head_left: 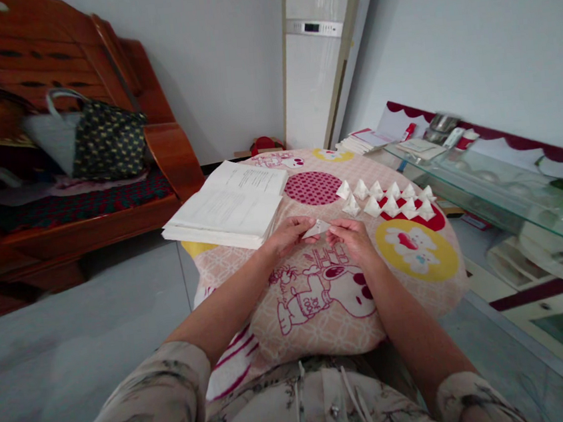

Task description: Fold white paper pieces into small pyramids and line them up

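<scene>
Between my two hands, over the near middle of the round table, is a small folded piece of white paper (317, 228) with print on it. My left hand (290, 234) pinches its left end. The fingers of my right hand (350, 236) are closed on its right end. Several small white folded paper pieces (376, 191), pointed like little pyramids, stand in two rows to the right, beyond my right hand. An open stack of printed sheets (233, 199), like a book, lies beyond my left hand.
A patterned cloth (314, 332) covers the table. At right stands a glass-topped cabinet (501, 194) with papers and small items, its edge close to the table. A wooden sofa (170, 159) holding bags is at left. A tall white air conditioner (311, 80) stands behind.
</scene>
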`<state>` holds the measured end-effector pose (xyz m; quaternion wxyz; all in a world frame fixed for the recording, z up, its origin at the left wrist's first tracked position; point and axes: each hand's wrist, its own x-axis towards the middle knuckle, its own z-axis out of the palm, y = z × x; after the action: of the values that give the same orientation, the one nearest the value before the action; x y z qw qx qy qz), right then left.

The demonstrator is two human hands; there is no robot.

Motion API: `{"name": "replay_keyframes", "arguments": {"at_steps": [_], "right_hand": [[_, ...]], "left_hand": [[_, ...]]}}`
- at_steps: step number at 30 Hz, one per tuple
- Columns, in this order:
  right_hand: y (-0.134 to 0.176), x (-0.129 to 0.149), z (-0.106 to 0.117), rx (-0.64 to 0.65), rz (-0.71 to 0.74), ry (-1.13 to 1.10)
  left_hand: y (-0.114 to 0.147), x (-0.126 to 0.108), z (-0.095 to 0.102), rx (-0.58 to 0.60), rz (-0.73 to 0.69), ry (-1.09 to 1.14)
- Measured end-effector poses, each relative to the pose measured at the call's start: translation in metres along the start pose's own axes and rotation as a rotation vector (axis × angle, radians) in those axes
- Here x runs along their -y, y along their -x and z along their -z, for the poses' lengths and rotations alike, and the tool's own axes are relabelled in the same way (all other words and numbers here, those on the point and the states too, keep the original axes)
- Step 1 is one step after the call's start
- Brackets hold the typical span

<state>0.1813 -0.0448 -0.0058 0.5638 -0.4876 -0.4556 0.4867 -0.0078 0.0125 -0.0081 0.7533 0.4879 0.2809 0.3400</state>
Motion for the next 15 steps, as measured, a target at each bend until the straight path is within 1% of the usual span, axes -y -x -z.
{"name": "replay_keyframes", "arguments": {"at_steps": [11,15], "right_hand": [[-0.0031,-0.003,0.0026,0.009,-0.015,-0.003],[-0.0031,-0.0024,0.0025,0.003,-0.011,0.006]], "left_hand": [[-0.0024,0.0028,0.0005,0.012,0.014,-0.031],[-0.003,0.0035,-0.0003,0.03,-0.018,-0.066]]}}
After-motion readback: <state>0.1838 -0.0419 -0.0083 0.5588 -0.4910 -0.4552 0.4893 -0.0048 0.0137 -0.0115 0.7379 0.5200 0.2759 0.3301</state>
